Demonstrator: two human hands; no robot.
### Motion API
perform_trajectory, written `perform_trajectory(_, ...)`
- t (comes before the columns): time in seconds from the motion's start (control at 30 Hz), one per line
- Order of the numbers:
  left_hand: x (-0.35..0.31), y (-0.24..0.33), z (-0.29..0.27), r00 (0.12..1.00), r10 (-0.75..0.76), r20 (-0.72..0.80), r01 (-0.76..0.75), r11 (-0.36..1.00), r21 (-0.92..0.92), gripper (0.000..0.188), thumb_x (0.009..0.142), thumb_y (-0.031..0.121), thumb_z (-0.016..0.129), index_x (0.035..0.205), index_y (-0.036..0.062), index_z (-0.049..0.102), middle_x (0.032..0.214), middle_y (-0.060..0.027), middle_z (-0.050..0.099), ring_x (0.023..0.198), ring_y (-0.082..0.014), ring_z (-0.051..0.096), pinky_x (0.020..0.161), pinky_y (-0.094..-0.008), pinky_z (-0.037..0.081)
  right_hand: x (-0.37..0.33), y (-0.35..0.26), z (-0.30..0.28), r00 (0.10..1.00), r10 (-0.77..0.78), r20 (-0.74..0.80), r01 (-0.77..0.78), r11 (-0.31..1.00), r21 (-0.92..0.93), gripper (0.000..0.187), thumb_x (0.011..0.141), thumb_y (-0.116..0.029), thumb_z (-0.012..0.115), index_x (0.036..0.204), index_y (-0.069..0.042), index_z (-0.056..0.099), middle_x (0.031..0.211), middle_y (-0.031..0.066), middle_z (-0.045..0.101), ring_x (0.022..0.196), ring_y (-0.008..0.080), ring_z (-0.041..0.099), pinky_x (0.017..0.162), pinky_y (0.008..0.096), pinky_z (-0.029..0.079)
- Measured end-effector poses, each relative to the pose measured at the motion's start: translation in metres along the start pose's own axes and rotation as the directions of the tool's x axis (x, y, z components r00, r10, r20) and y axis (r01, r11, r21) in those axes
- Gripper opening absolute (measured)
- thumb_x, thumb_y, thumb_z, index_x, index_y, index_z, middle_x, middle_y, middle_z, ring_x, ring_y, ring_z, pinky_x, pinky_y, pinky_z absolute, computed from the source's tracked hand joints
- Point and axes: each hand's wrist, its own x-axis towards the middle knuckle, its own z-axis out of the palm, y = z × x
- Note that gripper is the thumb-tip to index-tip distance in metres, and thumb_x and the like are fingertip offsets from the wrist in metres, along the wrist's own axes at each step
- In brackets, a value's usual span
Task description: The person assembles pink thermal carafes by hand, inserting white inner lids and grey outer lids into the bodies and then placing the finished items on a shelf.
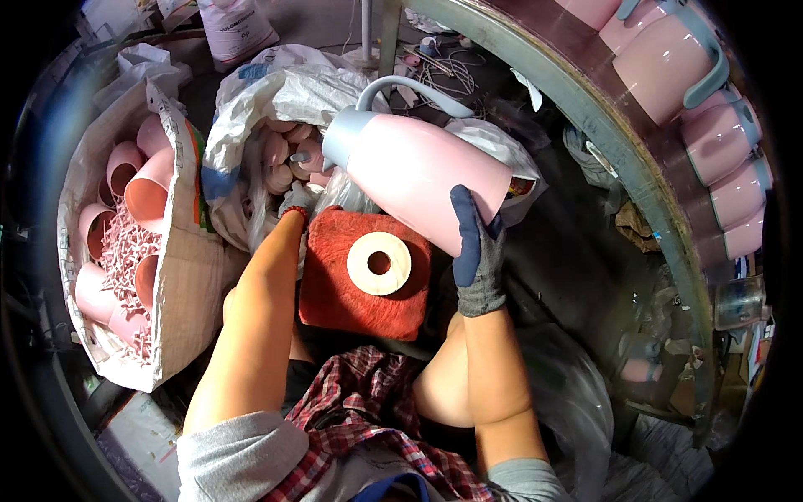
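My right hand, in a grey and navy glove, grips a pink jug round its base. The jug lies tilted in the air, its grey-blue collar toward the upper left and its curved handle uppermost. My left hand, gloved in grey with a red band at the wrist, reaches to the white sack of round pink parts; its fingers are mostly hidden. Below the jug, a pale ring-shaped disc with a hole sits on a red cloth-covered pad.
At left stands a woven sack with pink cup-shaped shells and many small pink pieces. Finished-looking pink jugs line a curved metal-edged bench at right. Tangled cable lies on the floor beyond.
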Motion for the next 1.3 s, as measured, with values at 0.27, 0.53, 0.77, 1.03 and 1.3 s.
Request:
perform_trajectory(0.27, -0.028, 0.003, -0.023, 0.980, 0.198, -0.011, -0.198, 0.979, -0.046, 0.064, 0.062, 0.048, 0.074, 0.106, 0.0056, 0.056, 0.118, -0.0215, 0.056, 0.106, -0.0346, 0.056, 0.091, -0.0378, 0.044, -0.008, 0.013, -0.003, 0.998, 0.003, 0.061, -0.005, 0.999, 0.034, 0.040, 0.087, -0.025, 0.063, 0.116, 0.003, 0.055, 0.107, 0.0090, 0.059, 0.096, 0.0167, 0.055, 0.082, 0.0314, 0.045)
perform_trajectory(0.53, -0.023, -0.014, -0.019, 0.954, 0.294, -0.059, -0.297, 0.896, -0.331, 0.047, 0.073, 0.039, 0.073, 0.093, 0.0006, 0.056, 0.081, -0.0091, 0.061, 0.076, -0.0175, 0.057, 0.068, -0.0306, 0.048, -0.011, 0.013, 0.006, 0.996, 0.004, 0.089, -0.007, 0.999, 0.031, 0.041, 0.088, -0.025, 0.062, 0.117, 0.003, 0.054, 0.109, 0.0095, 0.058, 0.096, 0.0167, 0.056, 0.083, 0.0318, 0.045)
perform_trajectory(0.77, -0.017, -0.022, -0.013, 0.910, 0.194, -0.367, -0.308, 0.908, -0.284, 0.048, 0.071, 0.040, 0.071, 0.097, 0.0023, 0.057, 0.088, -0.0162, 0.063, 0.087, -0.0332, 0.063, 0.077, -0.0394, 0.048, -0.002, 0.018, 0.000, 0.999, -0.016, 0.032, 0.015, 0.999, 0.037, 0.037, 0.089, -0.023, 0.061, 0.115, 0.004, 0.057, 0.110, 0.0099, 0.059, 0.098, 0.0164, 0.055, 0.085, 0.0311, 0.045)
perform_trajectory(1.03, -0.108, 0.023, -0.134, 0.618, 0.322, -0.717, -0.772, 0.422, -0.475, 0.051, 0.080, 0.029, 0.073, 0.114, -0.0005, 0.049, 0.103, -0.0127, 0.060, 0.094, -0.0195, 0.057, 0.084, -0.0321, 0.046, -0.020, 0.004, 0.006, 0.985, 0.039, 0.167, -0.044, 0.999, 0.028, 0.039, 0.086, -0.022, 0.064, 0.116, 0.002, 0.056, 0.105, 0.0081, 0.061, 0.094, 0.0153, 0.057, 0.082, 0.0303, 0.046)
perform_trajectory(1.3, -0.257, 0.028, -0.227, 0.682, 0.337, -0.649, -0.720, 0.158, -0.675, 0.063, 0.089, 0.022, 0.063, 0.138, -0.0011, 0.030, 0.116, -0.0129, 0.054, 0.100, -0.0180, 0.056, 0.088, -0.0300, 0.046, -0.079, -0.008, 0.011, 0.968, -0.061, 0.242, 0.050, 0.997, 0.054, 0.035, 0.085, -0.014, 0.063, 0.116, 0.002, 0.057, 0.114, 0.0089, 0.057, 0.102, 0.0176, 0.055, 0.088, 0.0322, 0.045)
